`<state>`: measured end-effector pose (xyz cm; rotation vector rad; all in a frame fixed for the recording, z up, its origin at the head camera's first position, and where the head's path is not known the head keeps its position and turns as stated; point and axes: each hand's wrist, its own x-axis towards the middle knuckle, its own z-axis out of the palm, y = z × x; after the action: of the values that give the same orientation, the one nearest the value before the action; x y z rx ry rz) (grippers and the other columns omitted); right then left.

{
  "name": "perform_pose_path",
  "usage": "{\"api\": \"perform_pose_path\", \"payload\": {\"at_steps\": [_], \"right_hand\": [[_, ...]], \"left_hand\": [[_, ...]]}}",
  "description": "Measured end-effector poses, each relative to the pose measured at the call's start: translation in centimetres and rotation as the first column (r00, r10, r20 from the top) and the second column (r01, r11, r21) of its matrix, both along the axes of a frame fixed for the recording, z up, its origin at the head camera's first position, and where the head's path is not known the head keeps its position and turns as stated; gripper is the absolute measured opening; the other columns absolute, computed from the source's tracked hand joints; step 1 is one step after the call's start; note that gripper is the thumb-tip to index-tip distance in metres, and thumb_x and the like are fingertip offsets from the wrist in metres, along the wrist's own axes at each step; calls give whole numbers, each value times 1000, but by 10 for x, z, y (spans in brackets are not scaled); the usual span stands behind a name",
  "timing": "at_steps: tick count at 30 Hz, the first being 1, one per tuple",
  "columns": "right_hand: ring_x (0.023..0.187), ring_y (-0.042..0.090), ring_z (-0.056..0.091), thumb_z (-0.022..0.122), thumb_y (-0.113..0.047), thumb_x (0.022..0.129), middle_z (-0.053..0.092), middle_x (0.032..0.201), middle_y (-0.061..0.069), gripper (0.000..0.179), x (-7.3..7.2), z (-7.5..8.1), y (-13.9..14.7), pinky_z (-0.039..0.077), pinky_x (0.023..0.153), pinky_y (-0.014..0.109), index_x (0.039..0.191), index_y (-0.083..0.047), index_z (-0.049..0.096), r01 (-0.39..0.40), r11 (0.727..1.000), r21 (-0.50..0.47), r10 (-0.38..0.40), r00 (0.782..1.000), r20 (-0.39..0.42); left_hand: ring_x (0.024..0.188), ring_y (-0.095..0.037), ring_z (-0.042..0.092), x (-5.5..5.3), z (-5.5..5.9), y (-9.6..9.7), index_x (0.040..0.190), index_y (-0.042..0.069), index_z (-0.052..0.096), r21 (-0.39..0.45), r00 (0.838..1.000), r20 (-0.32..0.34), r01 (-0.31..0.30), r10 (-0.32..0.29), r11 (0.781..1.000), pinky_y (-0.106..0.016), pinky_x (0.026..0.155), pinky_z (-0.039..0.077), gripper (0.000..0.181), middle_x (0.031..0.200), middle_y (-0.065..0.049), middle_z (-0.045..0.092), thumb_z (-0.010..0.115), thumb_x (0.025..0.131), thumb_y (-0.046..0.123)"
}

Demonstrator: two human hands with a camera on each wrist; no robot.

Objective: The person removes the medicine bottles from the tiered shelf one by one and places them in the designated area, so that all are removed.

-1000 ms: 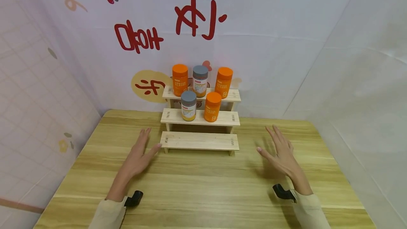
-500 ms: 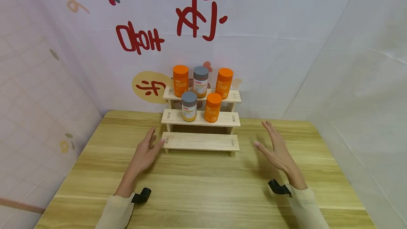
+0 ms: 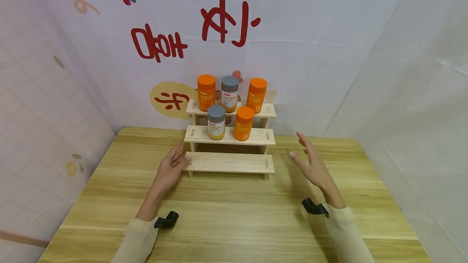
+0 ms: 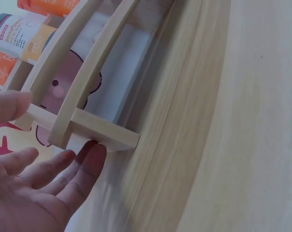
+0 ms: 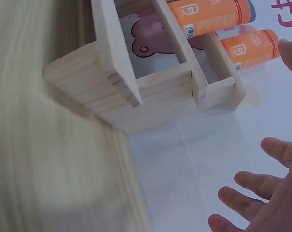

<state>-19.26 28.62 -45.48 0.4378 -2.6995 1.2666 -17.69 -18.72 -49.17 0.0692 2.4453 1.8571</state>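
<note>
Five jars in all, upright on the upper two levels of a three-tier wooden stand (image 3: 229,134) near the back of a wood-grain table (image 3: 234,214). Along the top tier (image 3: 269,111), from left to right: a back-left orange jar (image 3: 206,93), a back grey-lidded jar (image 3: 229,94) with a white label, a back-right orange jar (image 3: 256,95). One level down, on the middle tier (image 3: 259,134): a front grey-lidded jar (image 3: 216,122), then a front orange jar (image 3: 243,123). Lowest and nearest, the bottom tier (image 3: 229,162), in pale wood.

Done, as far as visible: jars in two rows, three above two, and apparent contact by the left hand (image 3: 170,171) with the stand. In the left wrist view, a fingertip (image 4: 95,152) against the left end panel (image 4: 107,130), thumb apart above, grip wide and loose, nothing held.

Not done: any contact at the right end. On that side, right hand (image 3: 317,172) in the air, fingers spread, grip wide with nothing in it; in the right wrist view, a plain gap between fingers and right end panel (image 5: 78,72).

By judgement, handling of the stand barely begun: one end touched, the other unreached, no firm hold on either. Cannot tell the pressure of the left fingertip, nor whether to count the two-row arrangement as final.
</note>
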Motion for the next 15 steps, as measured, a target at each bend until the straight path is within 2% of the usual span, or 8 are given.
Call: {"api": "perform_pose_path", "payload": {"at_steps": [3, 6, 10, 15], "right_hand": [[154, 43, 26, 59, -33, 105, 25, 169, 15, 73, -4, 4, -2, 26, 118, 70, 165, -34, 17, -5, 1000, -18, 5, 1000, 14], [154, 41, 27, 59, -33, 105, 27, 168, 13, 72, -8, 8, -5, 27, 118, 69, 164, -36, 18, -9, 999, -38, 10, 1000, 23], [154, 40, 27, 59, -29, 106, 27, 169, 10, 71, -12, 15, -10, 26, 119, 69, 164, -34, 19, -29, 996, -80, 30, 999, 12], [155, 39, 25, 57, -21, 107, 22, 170, 5, 70, -18, 24, -17, 24, 120, 68, 165, -28, 18, -73, 989, -131, 72, 997, -19]], "left_hand": [[147, -38, 42, -2, -2, 1, 166, 21, 20, 27, 1000, 18, -13, 13, 1000, -51, 116, 43, 72, 162, -21, 38, 60, 106, 30], [145, -34, 45, -3, -5, 2, 163, 24, 28, 59, 998, 49, -38, 35, 998, -33, 108, 50, 69, 160, -15, 43, 63, 104, 25], [144, -31, 45, -5, -10, 1, 161, 20, 35, 127, 994, 101, -62, 49, 990, -11, 93, 49, 67, 158, -15, 44, 66, 101, 17], [134, -19, 48, -7, -15, -2, 158, 11, 42, 215, 982, 176, -101, 63, 971, -9, 91, 48, 62, 153, -17, 46, 67, 101, 16]]}}
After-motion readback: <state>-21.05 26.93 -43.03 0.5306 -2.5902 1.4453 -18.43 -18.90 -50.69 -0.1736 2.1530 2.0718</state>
